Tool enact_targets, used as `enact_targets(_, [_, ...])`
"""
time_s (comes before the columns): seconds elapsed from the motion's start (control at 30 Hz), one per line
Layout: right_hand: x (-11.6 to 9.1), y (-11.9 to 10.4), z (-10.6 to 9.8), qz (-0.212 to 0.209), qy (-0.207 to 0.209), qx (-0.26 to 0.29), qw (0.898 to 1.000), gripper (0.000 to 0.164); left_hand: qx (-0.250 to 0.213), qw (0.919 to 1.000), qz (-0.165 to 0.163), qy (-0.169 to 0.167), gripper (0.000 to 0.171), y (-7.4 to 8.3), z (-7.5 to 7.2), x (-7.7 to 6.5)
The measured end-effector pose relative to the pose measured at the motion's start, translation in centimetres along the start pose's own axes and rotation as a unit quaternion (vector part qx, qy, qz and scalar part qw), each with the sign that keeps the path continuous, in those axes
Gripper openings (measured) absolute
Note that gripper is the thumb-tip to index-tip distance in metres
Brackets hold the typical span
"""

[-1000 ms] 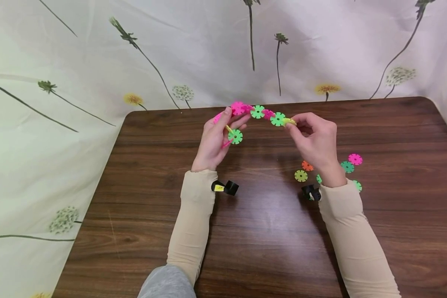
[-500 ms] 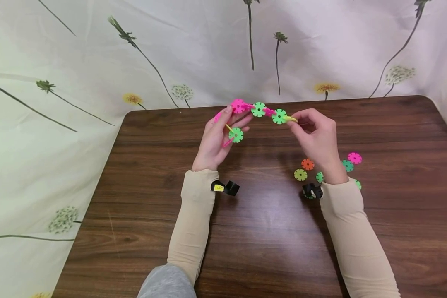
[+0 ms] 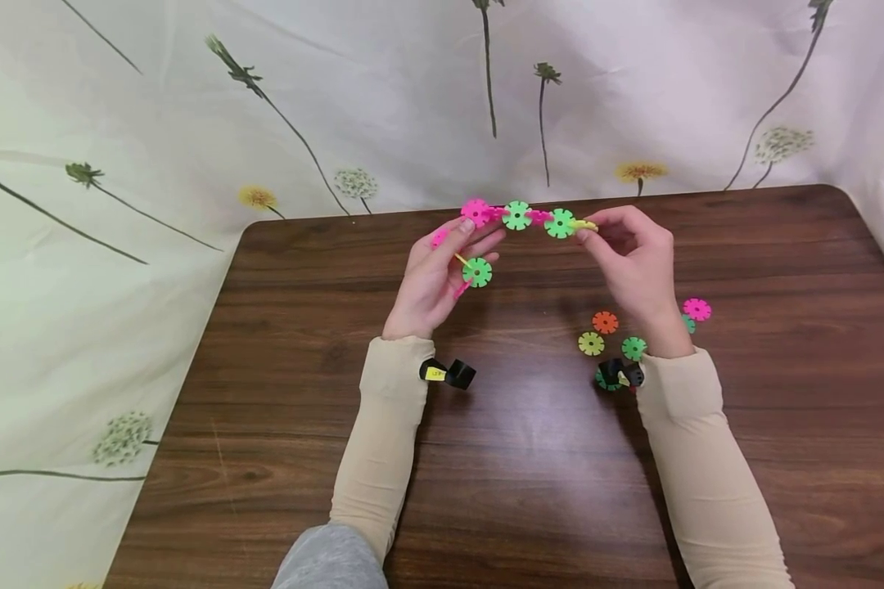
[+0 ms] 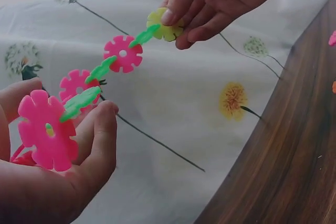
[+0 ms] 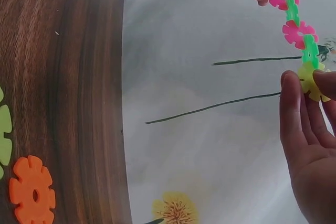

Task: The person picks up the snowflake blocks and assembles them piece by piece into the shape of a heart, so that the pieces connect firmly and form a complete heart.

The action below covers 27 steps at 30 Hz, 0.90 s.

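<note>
Over the far part of the table, a chain of notched discs stretches, raised, between the left hand and the right hand. On the left, thumb and fingers grip it at a pink disc; from there it bends back past the thumb to a green disc on the near side. On the right, narrow fingers pinch the yellow disc at its end. Loose discs lie near the right wrist: orange disc, lime disc and, farther right, magenta disc.
</note>
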State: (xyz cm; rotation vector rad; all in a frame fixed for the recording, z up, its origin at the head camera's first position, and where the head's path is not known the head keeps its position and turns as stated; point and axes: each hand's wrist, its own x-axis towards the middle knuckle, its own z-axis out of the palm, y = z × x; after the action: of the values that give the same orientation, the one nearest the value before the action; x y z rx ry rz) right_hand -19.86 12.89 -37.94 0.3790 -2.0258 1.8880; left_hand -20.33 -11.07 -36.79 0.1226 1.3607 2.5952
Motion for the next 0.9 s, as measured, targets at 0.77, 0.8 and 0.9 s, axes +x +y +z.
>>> enact_targets(0.77, [0.9, 1.2, -5.3, 0.053, 0.026, -0.027, 0.998, 0.018, -0.011, 0.9989, 0.003, 0.045, 0.035, -0.2, -0.1, 0.1])
enact_targets(0.8, [0.9, 1.3, -6.3, 0.069, 0.034, -0.064, 0.995, 0.018, -0.016, 0.9989, 0.003, 0.045, 0.035, -0.2, -0.1, 0.1])
enact_targets(0.9, [0.5, 2.0, -9.4, 0.126, 0.024, -0.224, 0.966, 0.029, -0.030, 0.9987, 0.004, 0.042, 0.036, -0.1, -0.1, 0.0])
